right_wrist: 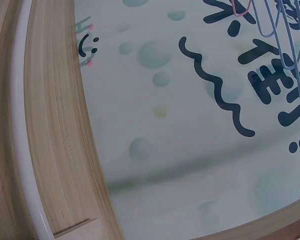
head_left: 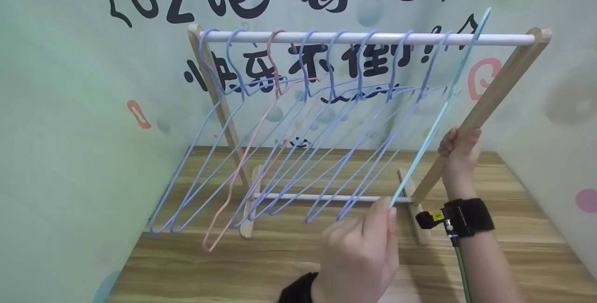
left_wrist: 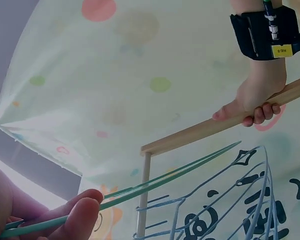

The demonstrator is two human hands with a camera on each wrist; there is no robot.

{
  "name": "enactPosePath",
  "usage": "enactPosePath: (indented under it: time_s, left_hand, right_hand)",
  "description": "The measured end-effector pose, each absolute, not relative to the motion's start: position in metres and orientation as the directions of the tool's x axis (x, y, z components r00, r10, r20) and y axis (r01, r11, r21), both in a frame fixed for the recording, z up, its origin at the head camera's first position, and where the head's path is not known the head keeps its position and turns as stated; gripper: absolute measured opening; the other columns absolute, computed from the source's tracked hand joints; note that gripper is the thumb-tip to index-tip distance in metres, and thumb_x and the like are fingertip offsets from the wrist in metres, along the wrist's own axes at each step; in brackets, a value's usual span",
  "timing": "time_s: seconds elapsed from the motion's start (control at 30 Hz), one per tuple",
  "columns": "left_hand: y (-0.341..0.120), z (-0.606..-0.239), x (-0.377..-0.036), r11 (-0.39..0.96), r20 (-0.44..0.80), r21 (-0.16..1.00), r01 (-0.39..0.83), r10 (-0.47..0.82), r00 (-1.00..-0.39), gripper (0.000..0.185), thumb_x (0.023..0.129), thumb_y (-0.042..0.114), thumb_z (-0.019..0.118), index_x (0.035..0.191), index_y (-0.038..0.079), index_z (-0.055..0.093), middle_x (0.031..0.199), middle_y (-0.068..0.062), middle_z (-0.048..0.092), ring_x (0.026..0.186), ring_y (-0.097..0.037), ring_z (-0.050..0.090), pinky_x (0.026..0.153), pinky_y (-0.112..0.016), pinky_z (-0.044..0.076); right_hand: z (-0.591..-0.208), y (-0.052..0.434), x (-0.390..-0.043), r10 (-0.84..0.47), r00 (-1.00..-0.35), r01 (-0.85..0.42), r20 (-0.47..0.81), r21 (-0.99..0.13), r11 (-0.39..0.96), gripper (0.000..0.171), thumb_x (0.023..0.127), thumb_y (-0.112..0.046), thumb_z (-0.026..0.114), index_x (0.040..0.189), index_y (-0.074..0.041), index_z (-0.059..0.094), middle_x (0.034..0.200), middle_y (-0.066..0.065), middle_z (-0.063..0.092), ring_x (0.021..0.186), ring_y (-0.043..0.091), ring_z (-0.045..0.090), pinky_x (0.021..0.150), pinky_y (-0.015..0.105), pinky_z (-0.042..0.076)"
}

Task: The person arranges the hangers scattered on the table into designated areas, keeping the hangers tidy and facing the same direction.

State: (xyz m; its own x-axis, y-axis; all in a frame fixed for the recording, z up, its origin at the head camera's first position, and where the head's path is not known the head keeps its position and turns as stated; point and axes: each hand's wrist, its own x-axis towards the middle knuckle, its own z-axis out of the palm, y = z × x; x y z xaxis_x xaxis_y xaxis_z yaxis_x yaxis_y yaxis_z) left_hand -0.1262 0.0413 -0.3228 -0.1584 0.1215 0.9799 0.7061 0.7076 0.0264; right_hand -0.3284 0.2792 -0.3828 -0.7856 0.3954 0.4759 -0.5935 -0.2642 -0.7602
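My left hand (head_left: pixel 359 251) pinches a light-blue clothes hanger (head_left: pixel 426 142) by its lower end, between thumb and fingers. That hanger rises edge-on, and its upper end overlaps the white top bar (head_left: pixel 503 39) and reaches above it in the head view. In the left wrist view the hanger (left_wrist: pixel 155 186) slants from the fingers towards the rack. My right hand (head_left: pixel 459 163) grips the rack's right wooden post (head_left: pixel 494 86) partway up. Several blue-violet hangers (head_left: pixel 394 77) and one pink hanger (head_left: pixel 242 158) hang from the bar to the left.
The rack stands on a wood-grain surface (head_left: pixel 186 270), with a left wooden post (head_left: pixel 228 126) and a lower white bar (head_left: pixel 298 197). Wooden feet (head_left: pixel 422 228) support it. Behind is a pale printed backdrop (head_left: pixel 70 107) with large black characters, also along both sides.
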Motion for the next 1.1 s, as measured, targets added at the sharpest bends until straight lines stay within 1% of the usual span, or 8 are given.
enactPosePath:
  time_s: [0.1, 0.2, 0.43, 0.6, 0.7, 0.83, 0.97, 1.1]
  left_hand:
    - [0.045, -0.318, -0.129, 0.704, 0.969, 0.056, 0.708, 0.133, -0.208, 0.020, 0.092, 0.009, 0.043, 0.089, 0.001, 0.061, 0.048, 0.010, 0.037, 0.038, 0.001, 0.023, 0.041, -0.007, 0.011]
    - [0.049, -0.315, -0.132, 0.698, 0.961, 0.071, 0.713, 0.144, -0.237, 0.016, 0.092, 0.008, 0.045, 0.088, 0.002, 0.059, 0.049, 0.010, 0.037, 0.039, 0.001, 0.024, 0.042, -0.006, 0.011]
    - [0.056, -0.320, -0.141, 0.702, 0.957, 0.074, 0.709, 0.149, -0.248, 0.010, 0.090, 0.007, 0.048, 0.089, 0.003, 0.057, 0.049, 0.010, 0.037, 0.038, 0.002, 0.027, 0.041, -0.005, 0.013]
    - [0.060, -0.327, -0.146, 0.704, 0.946, 0.083, 0.705, 0.167, -0.278, 0.004, 0.087, 0.007, 0.053, 0.088, 0.005, 0.057, 0.050, 0.010, 0.039, 0.038, 0.001, 0.027, 0.040, -0.006, 0.012]
    - [0.061, -0.331, -0.147, 0.705, 0.941, 0.087, 0.704, 0.175, -0.291, 0.007, 0.089, 0.008, 0.050, 0.087, 0.006, 0.056, 0.052, 0.011, 0.039, 0.039, 0.001, 0.025, 0.041, -0.008, 0.011]
    - [0.063, -0.335, -0.149, 0.711, 0.939, 0.092, 0.698, 0.172, -0.299, 0.015, 0.094, 0.011, 0.043, 0.086, 0.007, 0.055, 0.052, 0.011, 0.038, 0.039, 0.001, 0.024, 0.040, -0.008, 0.011]
    - [0.066, -0.338, -0.151, 0.706, 0.936, 0.096, 0.701, 0.177, -0.306, 0.015, 0.094, 0.011, 0.043, 0.086, 0.007, 0.055, 0.054, 0.011, 0.041, 0.039, 0.002, 0.027, 0.041, -0.006, 0.013]
    - [0.068, -0.340, -0.153, 0.705, 0.931, 0.101, 0.702, 0.182, -0.317, 0.012, 0.092, 0.011, 0.046, 0.084, 0.008, 0.055, 0.055, 0.010, 0.043, 0.040, 0.002, 0.028, 0.041, -0.006, 0.013]
  right_hand:
    - [-0.384, 0.279, -0.329, 0.397, -0.778, -0.603, 0.487, -0.756, -0.255, 0.059, 0.077, -0.066, 0.043, 0.069, -0.007, 0.044, 0.057, 0.001, 0.034, 0.050, 0.011, 0.030, 0.047, 0.019, 0.025]
    - [-0.385, 0.280, -0.329, 0.386, -0.778, -0.606, 0.495, -0.753, -0.257, 0.060, 0.075, -0.066, 0.044, 0.069, -0.007, 0.043, 0.058, 0.001, 0.033, 0.050, 0.011, 0.029, 0.047, 0.019, 0.026]
    - [-0.386, 0.283, -0.328, 0.366, -0.783, -0.601, 0.504, -0.765, -0.231, 0.059, 0.077, -0.066, 0.042, 0.073, -0.007, 0.042, 0.060, 0.003, 0.032, 0.052, 0.012, 0.028, 0.050, 0.019, 0.026]
    - [-0.385, 0.283, -0.328, 0.369, -0.782, -0.600, 0.502, -0.767, -0.227, 0.058, 0.080, -0.064, 0.040, 0.073, -0.007, 0.042, 0.060, 0.003, 0.032, 0.052, 0.012, 0.028, 0.049, 0.020, 0.025]
    - [-0.385, 0.282, -0.328, 0.375, -0.779, -0.602, 0.502, -0.766, -0.225, 0.057, 0.082, -0.063, 0.039, 0.073, -0.007, 0.042, 0.060, 0.003, 0.032, 0.052, 0.012, 0.028, 0.049, 0.020, 0.025]
    - [-0.384, 0.281, -0.328, 0.375, -0.780, -0.599, 0.500, -0.769, -0.222, 0.056, 0.083, -0.062, 0.037, 0.074, -0.007, 0.043, 0.060, 0.003, 0.033, 0.052, 0.013, 0.029, 0.049, 0.021, 0.025]
    - [-0.384, 0.281, -0.328, 0.378, -0.779, -0.602, 0.501, -0.765, -0.229, 0.056, 0.082, -0.062, 0.039, 0.073, -0.007, 0.042, 0.060, 0.003, 0.033, 0.051, 0.013, 0.028, 0.048, 0.020, 0.024]
    - [-0.384, 0.282, -0.329, 0.381, -0.777, -0.607, 0.501, -0.758, -0.241, 0.059, 0.077, -0.066, 0.043, 0.071, -0.007, 0.043, 0.058, 0.002, 0.033, 0.050, 0.012, 0.028, 0.046, 0.019, 0.023]
